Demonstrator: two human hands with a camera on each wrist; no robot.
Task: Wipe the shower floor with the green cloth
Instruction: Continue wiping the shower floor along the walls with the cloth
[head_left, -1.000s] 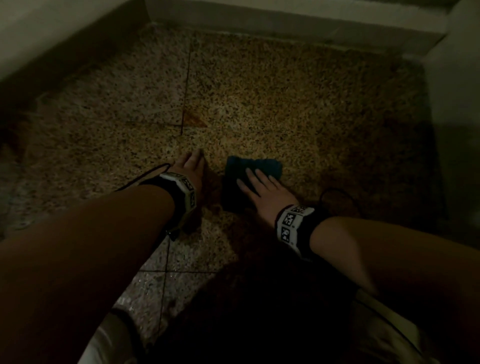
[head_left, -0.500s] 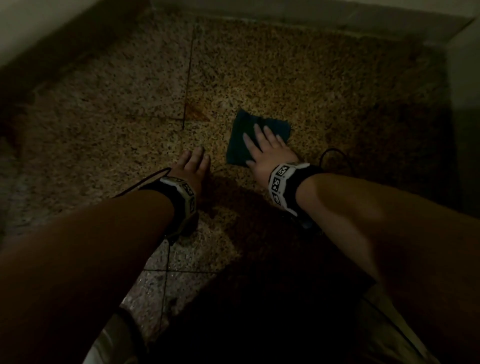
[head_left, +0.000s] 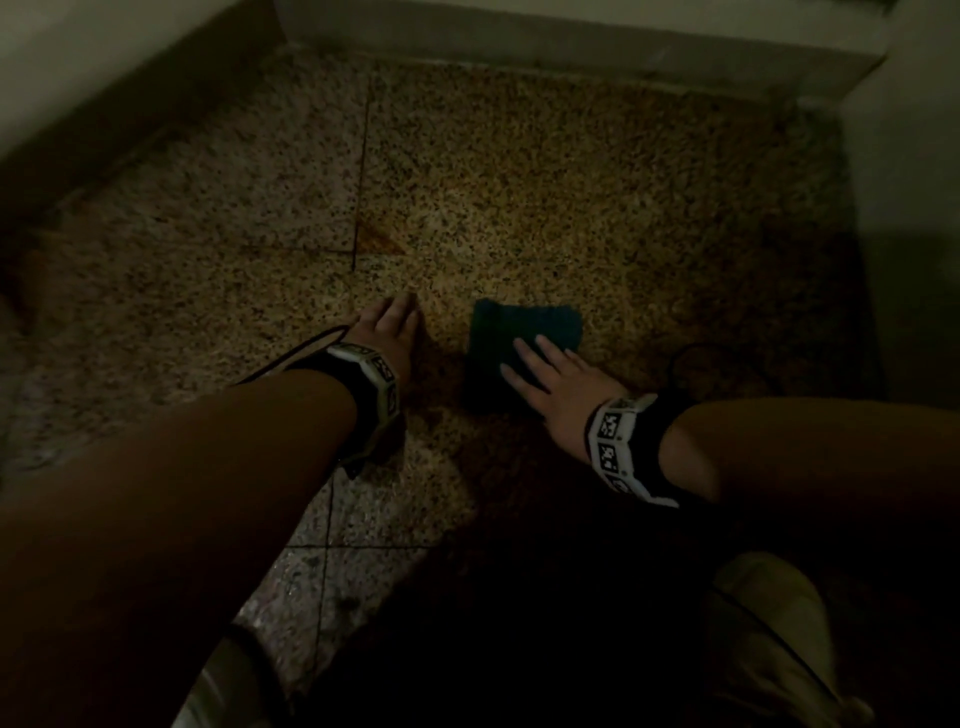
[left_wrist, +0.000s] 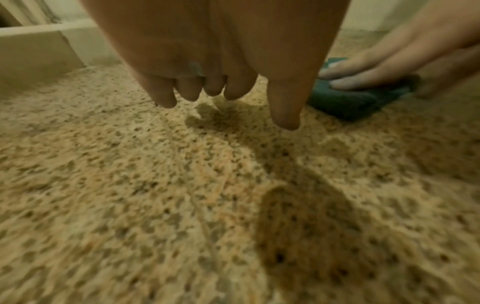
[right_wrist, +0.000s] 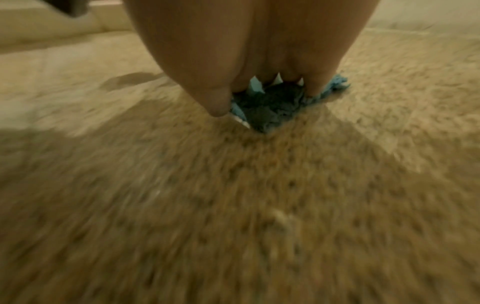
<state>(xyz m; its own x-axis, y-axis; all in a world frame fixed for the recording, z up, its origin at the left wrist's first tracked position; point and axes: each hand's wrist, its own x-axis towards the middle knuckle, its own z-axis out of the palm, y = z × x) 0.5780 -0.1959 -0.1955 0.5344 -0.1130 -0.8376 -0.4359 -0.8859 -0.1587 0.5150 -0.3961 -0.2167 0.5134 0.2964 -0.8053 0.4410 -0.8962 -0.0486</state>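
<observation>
From the head view, the right hand (head_left: 563, 387) is lying flat on the green cloth (head_left: 524, 332), its fingers straight and spread, pressing the near part of the cloth onto the speckled shower floor (head_left: 571, 197). The cloth is sitting near the middle of the floor, well apart from the pale wall (head_left: 519, 36) at the back. The left hand (head_left: 387, 327) is resting on the floor just beside the cloth, fingers stretched forward and holding nothing. Both wrists are wearing a black band with white markers (head_left: 621, 441).

From the left wrist view, the left hand (left_wrist: 221, 67) is hanging relaxed, fingertips touching or nearly touching the floor (left_wrist: 130, 185). The right hand's straight fingers (left_wrist: 363, 70) are lying across the cloth (left_wrist: 350, 102).

From the right wrist view, the right hand (right_wrist: 259, 51) is pressing down with extended fingers, and the cloth (right_wrist: 270, 105) is bunching beneath them on the blurred floor (right_wrist: 233, 205).
</observation>
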